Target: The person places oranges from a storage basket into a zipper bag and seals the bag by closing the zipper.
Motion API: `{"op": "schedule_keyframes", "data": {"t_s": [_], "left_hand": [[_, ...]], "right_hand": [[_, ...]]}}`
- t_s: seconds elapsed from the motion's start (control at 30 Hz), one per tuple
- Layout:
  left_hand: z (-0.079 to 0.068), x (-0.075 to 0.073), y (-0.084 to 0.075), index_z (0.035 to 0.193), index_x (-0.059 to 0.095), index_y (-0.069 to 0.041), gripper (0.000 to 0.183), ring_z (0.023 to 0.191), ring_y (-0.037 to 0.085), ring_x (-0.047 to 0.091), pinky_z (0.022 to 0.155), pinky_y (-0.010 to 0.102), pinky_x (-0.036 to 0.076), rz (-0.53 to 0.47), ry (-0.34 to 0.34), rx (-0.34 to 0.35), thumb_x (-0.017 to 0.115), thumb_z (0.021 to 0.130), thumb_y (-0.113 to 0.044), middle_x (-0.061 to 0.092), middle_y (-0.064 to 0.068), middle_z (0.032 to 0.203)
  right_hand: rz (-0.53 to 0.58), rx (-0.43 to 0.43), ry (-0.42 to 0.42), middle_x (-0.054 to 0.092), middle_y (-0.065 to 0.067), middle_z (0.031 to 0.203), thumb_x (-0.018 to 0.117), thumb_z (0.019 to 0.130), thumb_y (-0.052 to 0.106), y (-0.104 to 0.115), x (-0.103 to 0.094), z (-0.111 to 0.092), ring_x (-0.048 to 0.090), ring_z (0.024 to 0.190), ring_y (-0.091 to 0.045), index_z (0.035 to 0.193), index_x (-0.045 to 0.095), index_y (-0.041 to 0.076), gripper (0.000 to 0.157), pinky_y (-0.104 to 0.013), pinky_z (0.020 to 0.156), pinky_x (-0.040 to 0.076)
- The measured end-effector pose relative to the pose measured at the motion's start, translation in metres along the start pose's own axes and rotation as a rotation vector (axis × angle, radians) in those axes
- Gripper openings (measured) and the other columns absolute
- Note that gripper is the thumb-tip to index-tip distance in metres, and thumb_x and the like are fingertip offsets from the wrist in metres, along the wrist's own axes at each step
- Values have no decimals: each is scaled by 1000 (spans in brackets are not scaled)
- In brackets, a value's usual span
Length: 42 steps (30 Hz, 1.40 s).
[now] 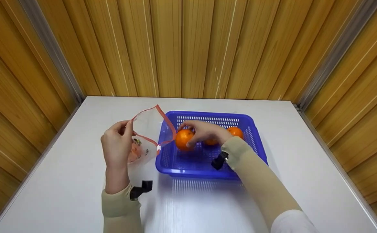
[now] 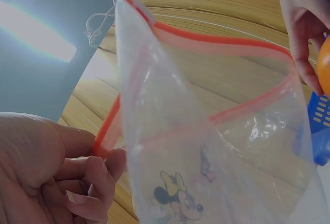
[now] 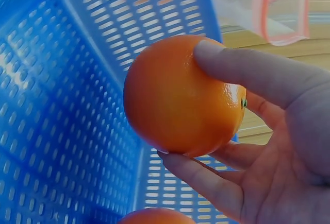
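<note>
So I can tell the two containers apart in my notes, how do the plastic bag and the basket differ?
The bag is see-through with an orange-red edge and printed figures, while the basket is blue with rows of slots. The bag is thin and limp; the basket looks stiff. The left hand pinches the bag near its mouth, whereas the basket sits on the table. Both stand open.

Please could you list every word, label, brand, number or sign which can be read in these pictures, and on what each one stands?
No readable text anywhere.
Clear bag: a printed cartoon mouse with a yellow bow, but no legible letters; other small marks are too blurred to read.
Held orange: no writing visible.
Blue basket: no writing visible.
</note>
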State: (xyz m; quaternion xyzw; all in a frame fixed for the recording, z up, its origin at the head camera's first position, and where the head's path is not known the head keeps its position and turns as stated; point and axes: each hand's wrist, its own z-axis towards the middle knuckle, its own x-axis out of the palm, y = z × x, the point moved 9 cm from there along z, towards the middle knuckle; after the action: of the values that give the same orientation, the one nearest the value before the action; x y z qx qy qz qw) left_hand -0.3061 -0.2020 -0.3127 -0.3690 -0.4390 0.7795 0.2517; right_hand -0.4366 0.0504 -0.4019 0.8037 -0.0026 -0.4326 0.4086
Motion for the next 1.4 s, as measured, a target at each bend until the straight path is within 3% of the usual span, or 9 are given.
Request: {"op": "schedule_keyframes", "data": {"t_s": [0.3,0.73,1.17,1.4], "left_hand": [[-1,0,1,108,77,1,23,53,10,53,46,15,40,-14,14,-16,63,102,-16,71,16,77],[-1,0,-2,107,78,2,24,53,7,53,48,14,40,3,12,5,64,101,-17,73,16,77],[-2,2,-1,108,77,2,23,56,12,55,48,15,41,-15,29,0,63,102,-15,71,17,78],[0,4,-1,108,77,2,24,56,14,53,48,15,42,0,47,-7,64,102,-17,70,16,77]], "right_hand": [[101,-37,-48,59,-9,145,84,82,20,5,-15,-15,53,134,-34,134,58,33,59,-58,116,37],[359,-178,-150,65,-10,137,84,83,20,30,-39,-37,65,121,-32,139,55,27,64,-54,111,42],[466,-282,-215,65,-4,138,84,83,20,74,-20,-33,64,123,-26,139,55,28,63,-48,107,50],[384,-317,-211,63,-7,140,83,84,17,97,-2,-22,63,123,-27,142,55,22,65,-46,108,50]]}}
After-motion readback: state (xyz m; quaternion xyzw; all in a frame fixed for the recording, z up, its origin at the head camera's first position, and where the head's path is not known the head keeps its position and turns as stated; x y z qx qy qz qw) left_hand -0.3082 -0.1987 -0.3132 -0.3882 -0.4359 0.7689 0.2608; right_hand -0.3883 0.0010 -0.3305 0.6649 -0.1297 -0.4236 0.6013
